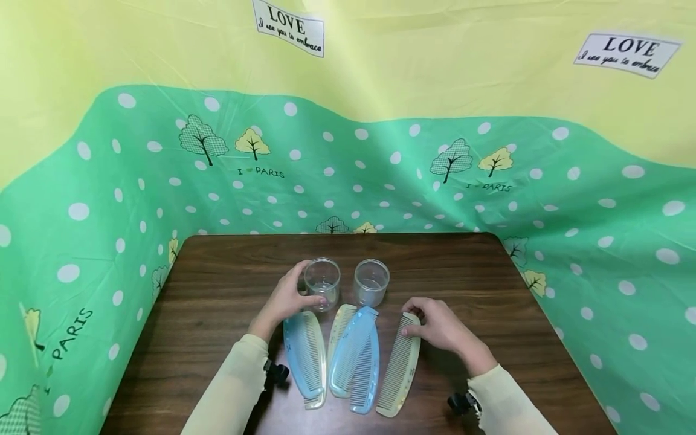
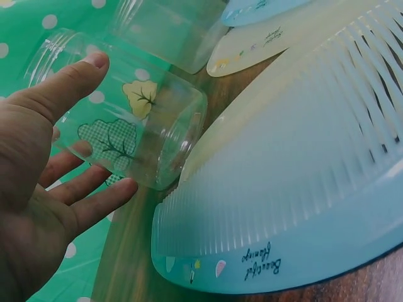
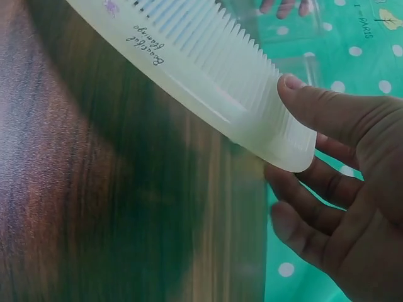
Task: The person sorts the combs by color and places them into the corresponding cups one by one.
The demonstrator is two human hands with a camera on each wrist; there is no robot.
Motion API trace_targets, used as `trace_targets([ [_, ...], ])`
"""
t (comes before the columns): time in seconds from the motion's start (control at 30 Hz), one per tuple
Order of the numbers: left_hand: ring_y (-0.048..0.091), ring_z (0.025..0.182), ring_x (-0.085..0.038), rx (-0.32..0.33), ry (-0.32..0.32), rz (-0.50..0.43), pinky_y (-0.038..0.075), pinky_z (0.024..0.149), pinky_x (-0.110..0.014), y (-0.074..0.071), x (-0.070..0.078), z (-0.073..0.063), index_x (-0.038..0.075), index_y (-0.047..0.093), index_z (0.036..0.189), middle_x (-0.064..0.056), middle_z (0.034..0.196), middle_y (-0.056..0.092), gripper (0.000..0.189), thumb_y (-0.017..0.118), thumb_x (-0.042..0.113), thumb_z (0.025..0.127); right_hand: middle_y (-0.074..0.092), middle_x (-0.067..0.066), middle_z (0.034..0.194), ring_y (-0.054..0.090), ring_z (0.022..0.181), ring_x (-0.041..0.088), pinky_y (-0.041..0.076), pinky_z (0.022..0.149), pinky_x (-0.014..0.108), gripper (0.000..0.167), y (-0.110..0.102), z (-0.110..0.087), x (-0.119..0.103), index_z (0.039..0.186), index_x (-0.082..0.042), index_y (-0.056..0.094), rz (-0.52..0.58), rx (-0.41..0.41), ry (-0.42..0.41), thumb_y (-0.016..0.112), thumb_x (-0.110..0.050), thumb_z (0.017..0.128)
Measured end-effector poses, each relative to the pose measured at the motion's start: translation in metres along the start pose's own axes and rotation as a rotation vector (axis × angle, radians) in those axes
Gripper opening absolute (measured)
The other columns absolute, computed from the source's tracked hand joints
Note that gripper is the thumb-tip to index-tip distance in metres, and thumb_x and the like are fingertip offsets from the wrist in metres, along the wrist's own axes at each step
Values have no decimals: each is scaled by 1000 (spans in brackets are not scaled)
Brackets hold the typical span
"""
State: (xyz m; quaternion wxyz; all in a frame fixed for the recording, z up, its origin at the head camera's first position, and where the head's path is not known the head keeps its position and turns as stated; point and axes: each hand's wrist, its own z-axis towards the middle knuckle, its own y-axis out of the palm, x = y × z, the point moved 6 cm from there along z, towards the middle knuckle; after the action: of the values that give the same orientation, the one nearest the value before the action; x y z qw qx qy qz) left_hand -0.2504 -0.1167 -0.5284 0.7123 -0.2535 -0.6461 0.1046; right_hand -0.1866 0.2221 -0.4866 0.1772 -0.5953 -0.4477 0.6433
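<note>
In the head view, my left hand (image 1: 288,294) spans the left side of a clear round jar (image 1: 322,284), thumb at the front and fingers behind. The left wrist view shows the thumb along the wall of this jar (image 2: 157,94). A pale yellow comb (image 1: 399,368) slants on the right, its top end pinched between the thumb and fingers of my right hand (image 1: 437,323). The right wrist view shows that yellow comb (image 3: 208,104) angled over the wooden surface, with the right hand (image 3: 352,163) at its rounded end.
Another clear jar (image 1: 372,284) stands right of the held one. Below the jars, a blue comb (image 1: 298,353) overlaps a yellow comb (image 1: 318,356). Beside them, two blue combs, one at the front (image 1: 348,356), overlap another yellow comb (image 1: 339,323). A patterned cloth (image 1: 348,175) hangs behind the brown table (image 1: 234,266).
</note>
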Motion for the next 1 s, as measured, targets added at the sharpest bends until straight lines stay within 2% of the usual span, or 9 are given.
trace_targets([
  [0.2, 51, 137, -32, 6, -1, -11, 51, 105, -58, 0, 1, 1, 26, 43, 153, -6, 148, 54, 97, 95, 38, 72, 69, -1, 104, 63, 88, 13, 55, 70, 25, 31, -12, -9, -9, 115, -17, 71, 36, 15, -46, 83, -16, 87],
  [0.43, 50, 138, -34, 11, -6, -37, 56, 101, -54, 1, -1, -2, 25, 42, 154, -6, 149, 52, 98, 95, 36, 73, 71, 5, 116, 66, 93, 15, 57, 73, 25, 29, -27, -22, -21, 121, -15, 72, 25, 42, -132, 76, -9, 93],
  [0.53, 51, 138, -34, 7, -3, -60, 58, 99, -51, 2, -1, -3, 23, 42, 154, -7, 148, 52, 97, 95, 32, 73, 72, 3, 115, 66, 93, 14, 57, 74, 26, 29, -34, -26, -25, 121, -15, 74, 17, 72, -157, 76, -10, 93],
  [0.73, 54, 134, -34, 6, 8, -78, 59, 97, -48, 3, 0, -2, 21, 43, 153, -8, 146, 54, 94, 94, 26, 75, 72, -5, 111, 66, 93, 11, 58, 76, 26, 33, -43, -32, -29, 122, -20, 75, 34, 109, -140, 77, -10, 91],
  [1.0, 53, 134, -34, 4, 3, -72, 59, 97, -46, 2, 1, -4, 18, 41, 155, -9, 146, 54, 96, 94, 27, 75, 71, -4, 107, 63, 86, 8, 57, 67, 24, 34, -52, -36, -35, 125, -18, 74, 66, 115, -161, 76, -9, 92],
])
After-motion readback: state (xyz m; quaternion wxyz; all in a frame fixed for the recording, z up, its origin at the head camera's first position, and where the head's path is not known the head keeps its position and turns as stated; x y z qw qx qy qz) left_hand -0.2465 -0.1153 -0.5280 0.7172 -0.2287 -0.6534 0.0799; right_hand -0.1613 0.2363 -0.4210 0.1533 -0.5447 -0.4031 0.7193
